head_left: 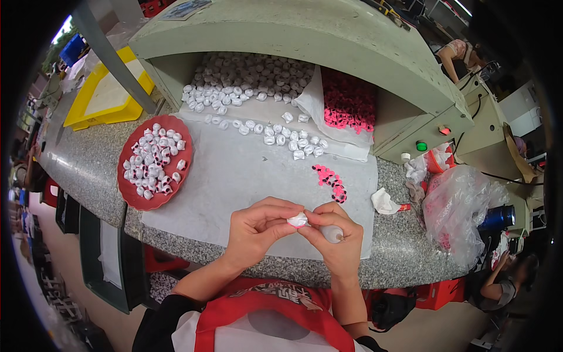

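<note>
Both grips, left hand (256,227) and right hand (337,237), pinched tight on one small white piece (298,220)

Speckled granite counter (88,164), grey-green machine housing (328,35), yellow tray (105,94), tan floor (82,281)

Red tray (130,193) — white pieces (150,163)

The person wears a red apron (264,305) with a pale panel over a white top. Beside the apron, black sleeves (158,322) cover the upper arms; the forearms are bare.
</note>
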A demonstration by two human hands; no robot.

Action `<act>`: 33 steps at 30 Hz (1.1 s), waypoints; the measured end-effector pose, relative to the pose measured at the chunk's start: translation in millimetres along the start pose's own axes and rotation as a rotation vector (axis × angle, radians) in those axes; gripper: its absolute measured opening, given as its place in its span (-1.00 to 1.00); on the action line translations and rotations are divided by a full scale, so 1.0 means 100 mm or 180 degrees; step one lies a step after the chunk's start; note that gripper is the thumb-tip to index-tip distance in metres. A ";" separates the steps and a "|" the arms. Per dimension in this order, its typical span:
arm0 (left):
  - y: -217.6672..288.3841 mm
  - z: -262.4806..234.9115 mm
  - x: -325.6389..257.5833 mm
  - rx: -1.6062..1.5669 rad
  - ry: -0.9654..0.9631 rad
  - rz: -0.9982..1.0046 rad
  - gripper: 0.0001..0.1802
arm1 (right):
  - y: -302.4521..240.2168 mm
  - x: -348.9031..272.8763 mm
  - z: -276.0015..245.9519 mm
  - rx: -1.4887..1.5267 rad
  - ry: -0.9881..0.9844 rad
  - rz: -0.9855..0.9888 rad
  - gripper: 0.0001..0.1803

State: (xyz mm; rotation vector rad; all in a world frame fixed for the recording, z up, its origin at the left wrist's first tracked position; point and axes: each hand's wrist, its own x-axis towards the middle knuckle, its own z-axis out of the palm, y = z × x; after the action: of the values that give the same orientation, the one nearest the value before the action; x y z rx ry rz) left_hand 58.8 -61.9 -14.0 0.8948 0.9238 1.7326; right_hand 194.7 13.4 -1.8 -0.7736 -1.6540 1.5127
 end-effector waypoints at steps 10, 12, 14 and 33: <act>-0.07 0.01 0.01 0.0200 0.0209 0.0109 -0.73 | 0.00 0.04 0.07 0.0138 0.0088 0.0067 -0.75; -0.06 0.02 0.01 0.0207 0.0214 0.0106 -0.74 | 0.02 0.04 0.05 0.0066 0.0083 0.0002 -0.75; -0.03 0.07 0.02 0.0208 0.0217 0.0098 -0.74 | 0.02 0.04 0.03 -0.0013 0.0084 -0.0058 -0.75; -0.11 -0.08 0.12 -0.0866 0.0614 -0.0859 -0.75 | 0.07 0.13 0.08 -0.0165 0.0037 -0.0314 -0.72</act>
State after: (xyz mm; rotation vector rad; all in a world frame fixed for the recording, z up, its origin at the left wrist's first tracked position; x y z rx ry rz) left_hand 52.8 -49.1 -24.8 0.4110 0.8623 1.6770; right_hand 181.0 20.9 -7.3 -0.7162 -1.7033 1.3994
